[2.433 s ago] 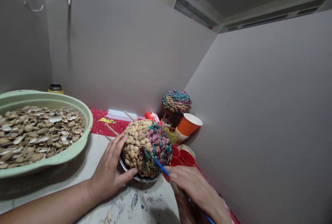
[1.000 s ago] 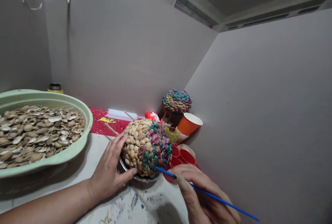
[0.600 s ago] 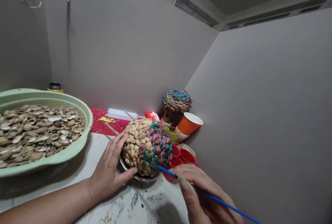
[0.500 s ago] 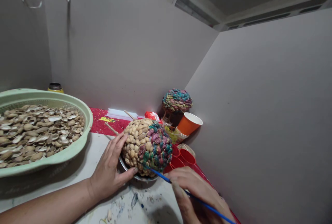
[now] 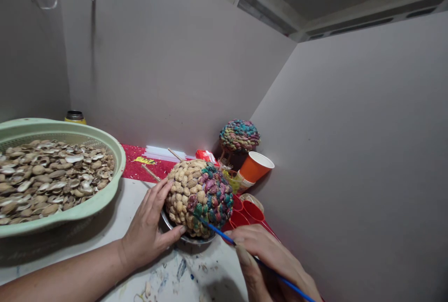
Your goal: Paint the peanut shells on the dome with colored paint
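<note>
A ball covered in peanut shells point(image 5: 191, 194) sits in a shallow metal dish point(image 5: 182, 238) on the table; its right side is painted pink, green and blue, its left side is bare tan. My left hand point(image 5: 150, 227) cups the ball's left side, fingers spread against the shells, thumb at the dish's rim. My right hand point(image 5: 269, 264) pinches a thin blue paintbrush point(image 5: 213, 230). The brush tip touches the ball's lower front. The brush handle runs down to the right past my fingers.
A pale green colander point(image 5: 105, 199) full of peanut shells stands at the left. Behind the ball are a fully painted shell ball point(image 5: 240, 135), an orange paper cup point(image 5: 255, 167), red cups point(image 5: 247, 213) and a red mat point(image 5: 143, 169). Grey partition walls close in behind and right. Paint smears mark the tabletop.
My right hand has shifted the brush tip a little back and forth across the ball's lower front. The left hand and the ball have stayed put.
</note>
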Tool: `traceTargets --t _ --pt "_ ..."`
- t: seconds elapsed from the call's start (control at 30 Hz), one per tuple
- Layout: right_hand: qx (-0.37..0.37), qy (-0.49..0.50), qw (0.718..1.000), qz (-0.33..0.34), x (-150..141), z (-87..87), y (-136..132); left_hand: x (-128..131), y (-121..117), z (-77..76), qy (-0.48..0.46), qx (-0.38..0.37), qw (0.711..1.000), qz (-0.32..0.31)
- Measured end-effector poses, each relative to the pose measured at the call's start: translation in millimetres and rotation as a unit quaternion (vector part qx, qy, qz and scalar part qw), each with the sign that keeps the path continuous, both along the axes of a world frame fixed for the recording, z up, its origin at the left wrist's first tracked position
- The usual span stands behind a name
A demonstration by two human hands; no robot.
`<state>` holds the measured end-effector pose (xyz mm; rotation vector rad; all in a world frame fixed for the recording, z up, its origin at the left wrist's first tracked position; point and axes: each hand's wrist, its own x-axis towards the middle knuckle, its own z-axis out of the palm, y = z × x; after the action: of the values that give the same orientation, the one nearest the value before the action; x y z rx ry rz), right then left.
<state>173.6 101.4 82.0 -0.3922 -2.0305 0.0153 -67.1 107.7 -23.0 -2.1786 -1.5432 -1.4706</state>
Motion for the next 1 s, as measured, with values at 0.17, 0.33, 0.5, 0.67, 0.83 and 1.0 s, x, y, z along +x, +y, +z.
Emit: traceTargets --t 0.17,0.33,0.5,0.67,0.83,1.0 --pt "-0.012 -0.026 1.0 0.013 0.5 -1.5 3.8 -0.2 -0.3 -0.6 0.001 -0.003 1.0 0.002" --pt "0.014 0.02 0.999 -0.022 -1.3 -3.7 3.4 -0.5 -0.4 -1.8 -0.002 -0.001 1.0 0.003" --pt "0.001 0.008 1.0 0.023 -2.5 -3.0 4.3 -0.4 -0.2 -0.9 -0.001 0.002 1.0 0.005" --pt "0.003 -0.011 1.0 -0.002 2.4 -2.8 5.4 0.0 0.0 -1.0 -0.001 0.001 1.0 0.004" --pt "0.021 -0.019 0.999 -0.024 6.4 -3.9 3.1 -0.1 -0.1 -1.9 -0.007 0.004 1.0 0.004" --pt "0.038 -0.042 0.998 -0.031 2.6 -9.0 8.3 0.1 0.1 -1.2 -0.003 0.009 1.0 0.005"
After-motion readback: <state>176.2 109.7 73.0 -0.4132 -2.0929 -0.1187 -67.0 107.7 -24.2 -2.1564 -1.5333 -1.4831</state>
